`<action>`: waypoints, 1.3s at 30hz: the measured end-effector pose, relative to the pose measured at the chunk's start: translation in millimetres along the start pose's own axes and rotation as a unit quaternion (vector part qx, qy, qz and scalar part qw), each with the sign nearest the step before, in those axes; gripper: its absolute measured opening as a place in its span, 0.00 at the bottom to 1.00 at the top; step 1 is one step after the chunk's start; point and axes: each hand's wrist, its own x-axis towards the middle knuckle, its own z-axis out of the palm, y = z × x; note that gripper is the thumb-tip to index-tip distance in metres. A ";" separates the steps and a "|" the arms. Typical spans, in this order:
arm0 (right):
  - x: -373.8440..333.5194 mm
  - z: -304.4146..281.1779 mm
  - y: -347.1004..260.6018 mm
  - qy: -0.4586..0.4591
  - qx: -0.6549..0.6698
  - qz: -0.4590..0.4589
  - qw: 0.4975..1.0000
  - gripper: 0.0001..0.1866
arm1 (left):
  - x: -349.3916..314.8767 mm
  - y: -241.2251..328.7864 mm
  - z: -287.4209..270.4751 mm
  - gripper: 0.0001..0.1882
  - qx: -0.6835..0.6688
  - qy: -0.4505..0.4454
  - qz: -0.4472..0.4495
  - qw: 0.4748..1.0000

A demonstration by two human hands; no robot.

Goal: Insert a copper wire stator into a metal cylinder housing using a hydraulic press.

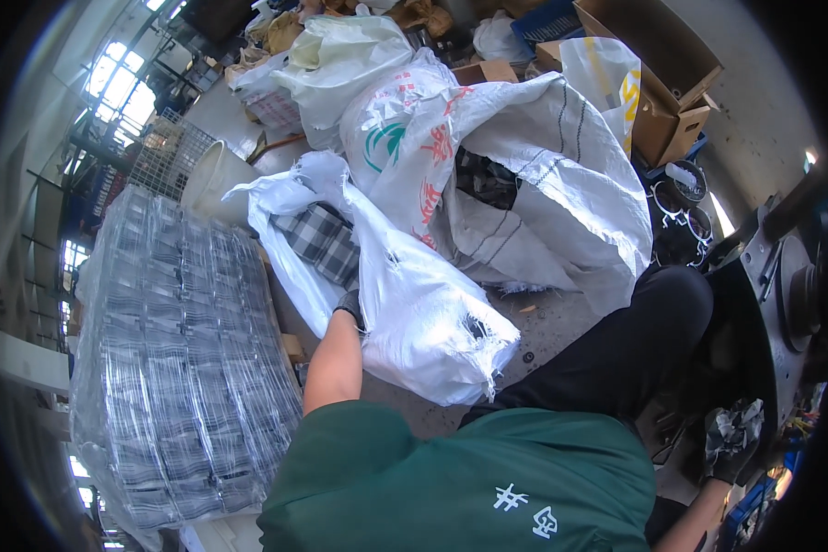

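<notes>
My left hand [349, 305], in a dark glove, is at the mouth of a white woven plastic bag [423, 322] beside my knee. Its fingers are mostly hidden by the bag and the cloth. Grey and black plaid cloth [320, 241] shows inside that bag, right by the hand. Far out at the lower right, my right hand [729, 464], also dark-gloved, is closed around a crumpled grey-and-white piece of cloth [736, 429]. A large white woven sack [580, 184] gapes beyond my leg, with dark patterned cloth [486, 179] in its opening.
Stacked shiny parts wrapped in clear film [175, 368] stand on the left. Behind them are a pale bucket [216, 179] and a wire basket [170, 152]. More stuffed bags [345, 60] and cardboard boxes [658, 101] lie at the back. A dark machine [782, 285] stands close on the right.
</notes>
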 end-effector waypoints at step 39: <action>-21.6 69.0 53.1 0.018 0.625 0.106 0.773 0.32 | -71.9 145.2 55.5 0.28 0.695 0.179 0.413 0.561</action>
